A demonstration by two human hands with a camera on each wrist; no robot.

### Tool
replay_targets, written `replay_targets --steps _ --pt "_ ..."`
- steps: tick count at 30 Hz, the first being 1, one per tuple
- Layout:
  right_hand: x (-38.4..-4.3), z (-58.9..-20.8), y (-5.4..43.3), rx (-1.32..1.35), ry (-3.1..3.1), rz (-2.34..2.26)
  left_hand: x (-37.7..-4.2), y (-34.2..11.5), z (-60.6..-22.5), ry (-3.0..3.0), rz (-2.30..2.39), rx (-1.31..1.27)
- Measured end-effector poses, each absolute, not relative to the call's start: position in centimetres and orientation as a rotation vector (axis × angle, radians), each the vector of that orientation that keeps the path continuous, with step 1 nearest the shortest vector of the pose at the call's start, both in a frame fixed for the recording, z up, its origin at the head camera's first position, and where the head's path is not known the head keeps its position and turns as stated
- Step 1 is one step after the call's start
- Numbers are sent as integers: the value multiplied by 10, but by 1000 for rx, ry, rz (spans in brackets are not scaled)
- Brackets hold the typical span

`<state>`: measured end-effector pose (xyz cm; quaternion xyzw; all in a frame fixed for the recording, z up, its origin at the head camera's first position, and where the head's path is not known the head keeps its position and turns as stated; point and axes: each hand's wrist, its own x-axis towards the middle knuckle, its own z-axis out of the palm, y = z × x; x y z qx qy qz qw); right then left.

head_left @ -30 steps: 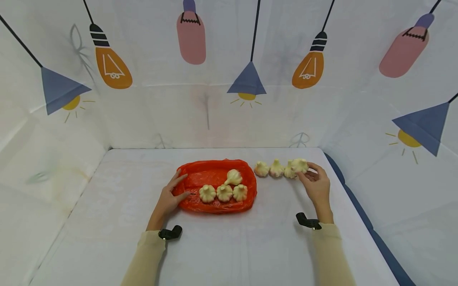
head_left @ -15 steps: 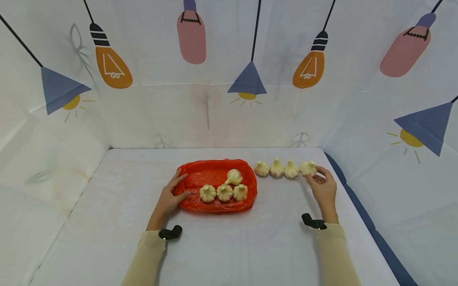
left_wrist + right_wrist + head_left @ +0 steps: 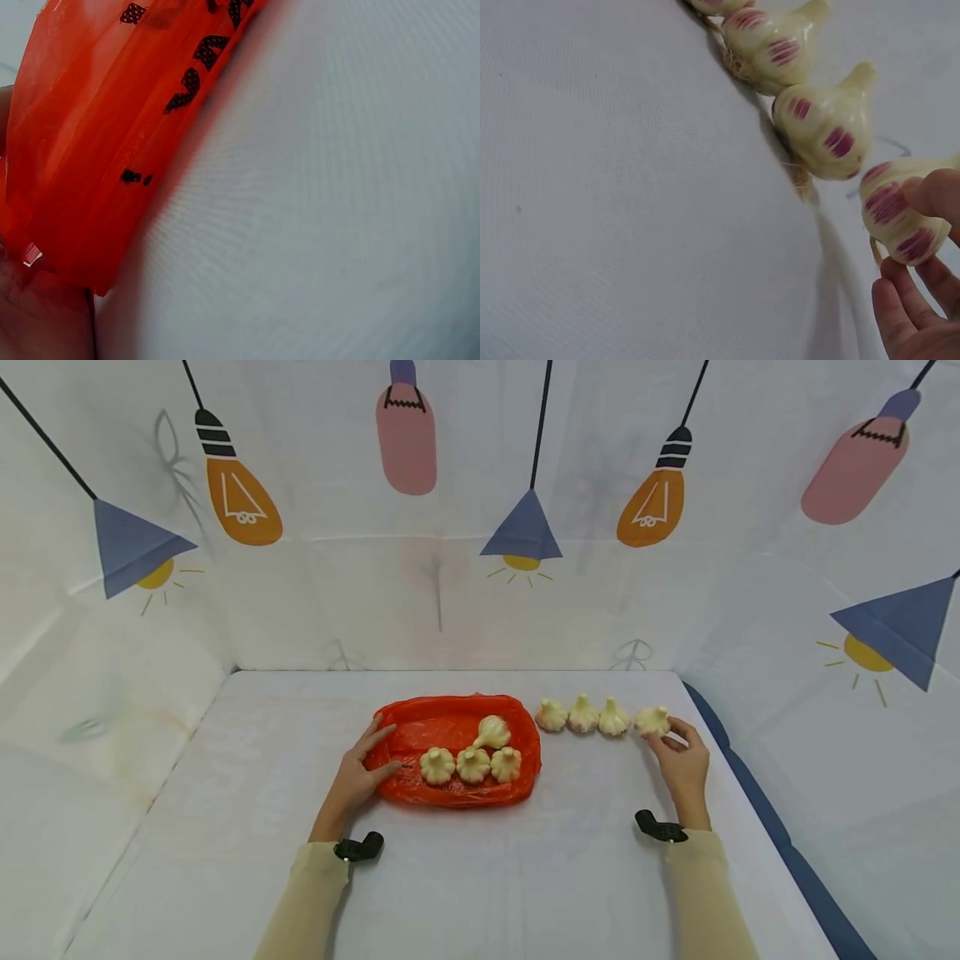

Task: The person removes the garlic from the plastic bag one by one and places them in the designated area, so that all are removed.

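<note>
My right hand [image 3: 684, 764] pinches a pale garlic bulb [image 3: 652, 721] between thumb and fingers. In the right wrist view this bulb [image 3: 900, 206] shows purple streaks and lies tilted, its neck pointing right. A small gap separates it from the row of garlic bulbs [image 3: 582, 717], three of them standing neck up on the white table. At the left end of a shallow tray wrapped in red plastic [image 3: 427, 710], my left hand [image 3: 357, 777] rests with spread fingers and thumb over the rim. Several garlic bulbs [image 3: 473, 766] sit inside the tray; one lies on its side behind the others.
The white-covered table [image 3: 480, 885] ends at a back wall of white cloth [image 3: 360, 602] printed with lamps and bulbs. Dark blue fabric [image 3: 757, 802] runs along the right edge. Black wrist cameras [image 3: 358, 847] sit on both wrists.
My right hand has carried its garlic bulb rightward, from overlapping the row's third bulb to a spot beyond it, then slightly nearer to me. My left hand has stayed on the tray.
</note>
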<state>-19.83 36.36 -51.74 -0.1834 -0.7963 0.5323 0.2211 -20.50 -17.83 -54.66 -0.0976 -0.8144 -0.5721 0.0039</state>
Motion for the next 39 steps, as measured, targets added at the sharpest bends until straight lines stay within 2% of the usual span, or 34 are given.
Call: replay_targets --steps 39 --pt "-211 -527 371 -533 -2402 1391 -205 -179 -550 -2499 -1777 -340"
